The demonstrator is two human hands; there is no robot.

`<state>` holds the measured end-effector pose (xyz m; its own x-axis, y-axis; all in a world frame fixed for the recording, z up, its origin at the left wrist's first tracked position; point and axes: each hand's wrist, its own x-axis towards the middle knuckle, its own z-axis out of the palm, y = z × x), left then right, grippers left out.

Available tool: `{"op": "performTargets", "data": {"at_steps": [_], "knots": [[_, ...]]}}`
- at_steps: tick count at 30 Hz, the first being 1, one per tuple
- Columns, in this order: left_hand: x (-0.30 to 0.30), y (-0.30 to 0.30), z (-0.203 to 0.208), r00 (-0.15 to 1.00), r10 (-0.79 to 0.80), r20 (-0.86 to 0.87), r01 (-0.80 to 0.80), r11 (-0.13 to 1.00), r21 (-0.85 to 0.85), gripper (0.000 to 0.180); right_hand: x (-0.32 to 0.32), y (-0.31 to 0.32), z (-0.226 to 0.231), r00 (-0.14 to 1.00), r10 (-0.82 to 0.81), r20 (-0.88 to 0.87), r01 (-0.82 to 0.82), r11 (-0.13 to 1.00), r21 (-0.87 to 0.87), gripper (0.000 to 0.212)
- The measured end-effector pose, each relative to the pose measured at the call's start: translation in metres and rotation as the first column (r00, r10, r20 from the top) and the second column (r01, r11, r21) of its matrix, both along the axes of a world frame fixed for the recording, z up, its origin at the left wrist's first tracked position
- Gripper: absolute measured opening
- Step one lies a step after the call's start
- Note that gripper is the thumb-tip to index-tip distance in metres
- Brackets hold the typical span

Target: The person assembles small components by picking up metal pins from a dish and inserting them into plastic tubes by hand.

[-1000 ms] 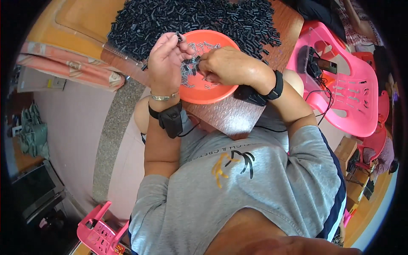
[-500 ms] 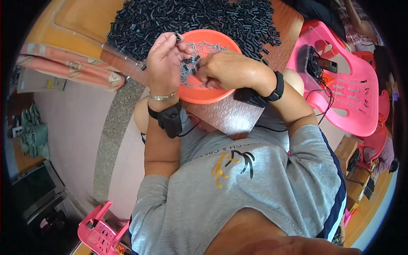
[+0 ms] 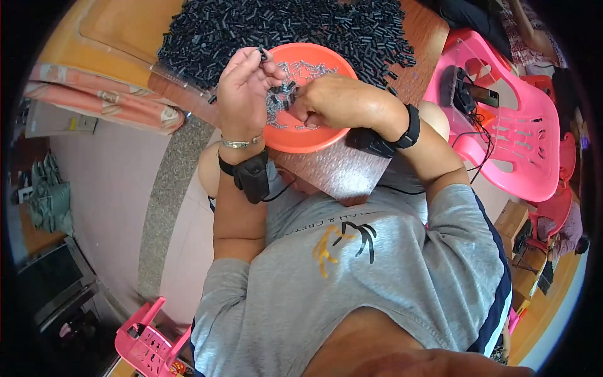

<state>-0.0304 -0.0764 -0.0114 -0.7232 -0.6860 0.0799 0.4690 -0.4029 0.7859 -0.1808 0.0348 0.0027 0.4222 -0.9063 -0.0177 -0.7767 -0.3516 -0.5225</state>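
Observation:
My left hand (image 3: 246, 88) is raised at the left rim of an orange plastic basin (image 3: 303, 143), thumb and forefinger pinching a small black cylindrical piece (image 3: 261, 55). Small silver metal parts (image 3: 308, 70) that look like screws or pins lie in the basin, along with a few black pieces (image 3: 282, 97). Over the basin's right side, my right hand (image 3: 330, 100) is closed with its fingertips down among the metal parts. What those fingertips hold is hidden beneath the hand. Behind the basin spreads a big heap of small black cylinders (image 3: 282, 25).
The basin stands on a brown wooden table (image 3: 352, 169) whose corner points toward me. A pink plastic chair (image 3: 521, 132) at the right carries a phone (image 3: 483, 95) and dark cables. Patterned cloth (image 3: 113, 97) hangs at the left. A person's arm (image 3: 531, 31) shows at the upper right.
My right hand has shifted very slightly over the basin. My left hand keeps its place with the black piece in its pinch.

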Motion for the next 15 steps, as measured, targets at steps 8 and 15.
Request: {"op": "performTargets", "data": {"at_steps": [8,15], "knots": [[0.000,0.000,0.001,1.000,-0.009,-0.018,0.009,1.000,0.003,0.020,0.000,-0.003,0.000,1.000,0.008,-0.022,-0.009,1.000,-0.017,0.009],[-0.001,0.005,0.007,1.000,-0.007,-0.001,0.007,1.000,-0.012,0.018,-0.014,-0.011,0.006,0.820,-0.285,0.495,0.337,0.942,-0.015,0.011]]}}
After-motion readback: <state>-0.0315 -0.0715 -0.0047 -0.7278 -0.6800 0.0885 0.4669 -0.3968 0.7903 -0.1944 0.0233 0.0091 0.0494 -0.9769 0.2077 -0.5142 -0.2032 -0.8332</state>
